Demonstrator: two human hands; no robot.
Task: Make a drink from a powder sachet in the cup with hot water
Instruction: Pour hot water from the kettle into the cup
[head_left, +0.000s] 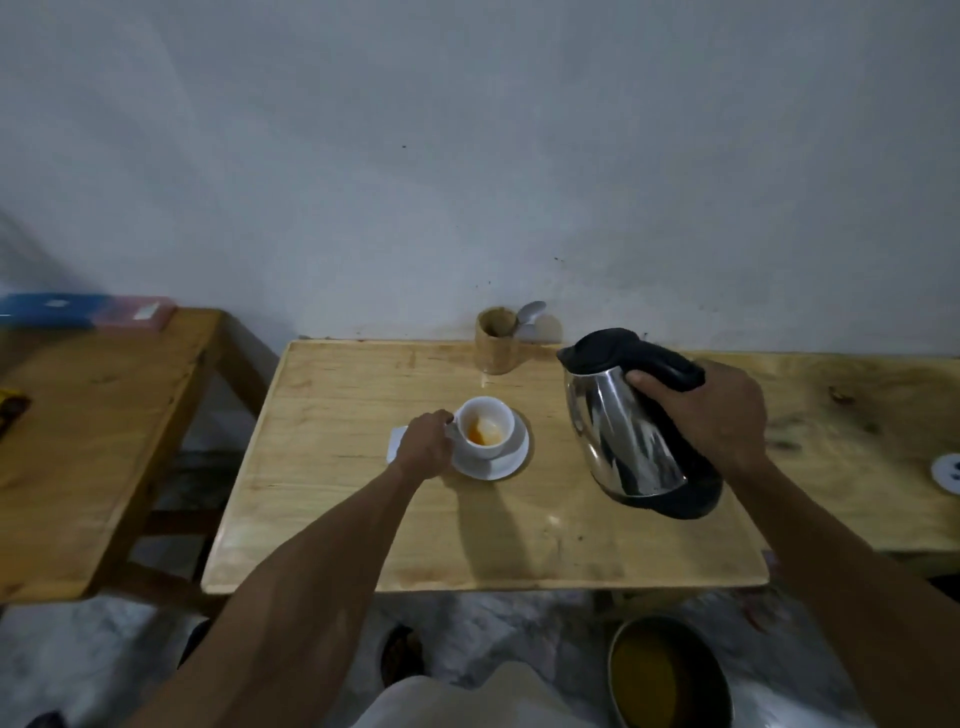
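Cup (485, 427): white, round, on a white saucer (506, 462) mid-table, orange and pale powder inside. Table (363, 509) is pale varnished wood against a grey scuffed wall (467, 156). Left hand (426, 444) pinches the cup handle. Right hand (711, 415) is clamped on the black handle of a tilted steel kettle (634, 426). Wooden holder (496, 340) stands behind.

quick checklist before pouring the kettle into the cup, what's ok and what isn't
1. Kettle gripped: ok, right hand is wrapped around its black handle.
2. Cup steadied: ok, left hand is at its handle.
3. Cup seated on saucer: ok, upright.
4. Powder in cup: ok, orange and pale contents show inside.
5. Spout over cup: not ok, kettle is right of the cup.
6. Water in kettle: cannot tell, lid is closed.
7. Spoons in wooden holder: ok.
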